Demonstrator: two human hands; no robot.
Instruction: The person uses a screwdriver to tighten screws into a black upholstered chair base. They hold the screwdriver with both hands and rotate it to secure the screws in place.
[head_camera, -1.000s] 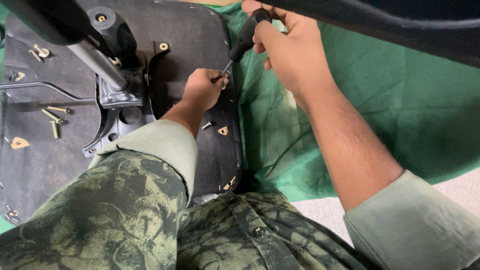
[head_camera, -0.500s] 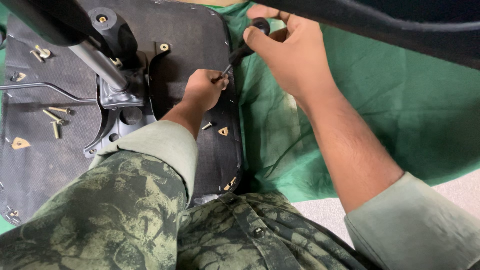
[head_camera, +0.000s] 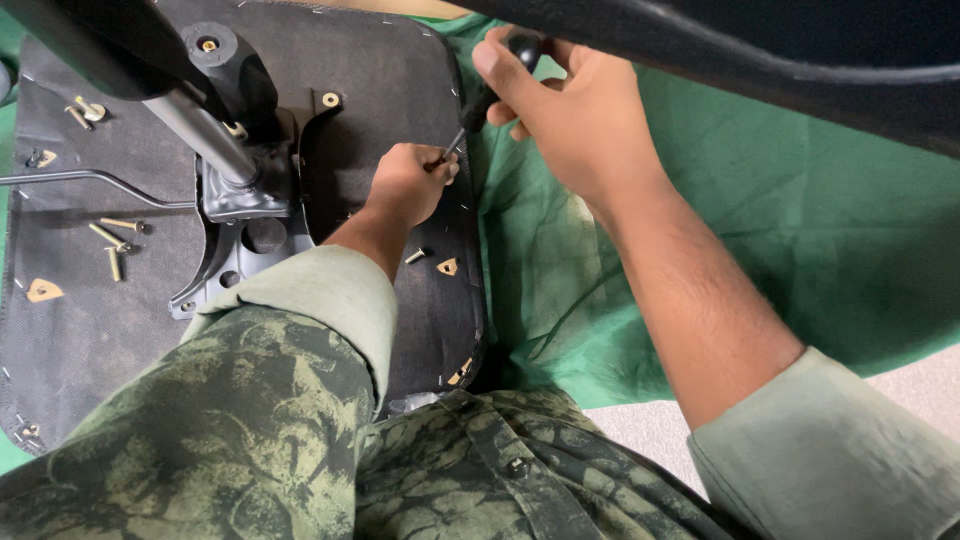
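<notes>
An upturned black chair seat (head_camera: 120, 330) lies on a green cloth (head_camera: 800, 240). My right hand (head_camera: 575, 110) grips the black handle of a screwdriver (head_camera: 483, 100), whose shaft slants down to the seat's right part. My left hand (head_camera: 410, 185) is closed around the screwdriver's tip where it meets the seat; what is under the fingers is hidden. A loose bolt (head_camera: 415, 256) and a gold bracket (head_camera: 447, 267) lie just below my left hand.
A metal mechanism plate (head_camera: 245, 215) with a grey gas cylinder (head_camera: 195, 130) stands on the seat's middle. Several loose bolts (head_camera: 115, 240) lie at left. A thin lever rod (head_camera: 90, 180) runs left. A dark chair part (head_camera: 800, 50) overhangs the top right.
My right hand has turned on the screwdriver handle, the thumb shifting over it. My left hand stays on the tip.
</notes>
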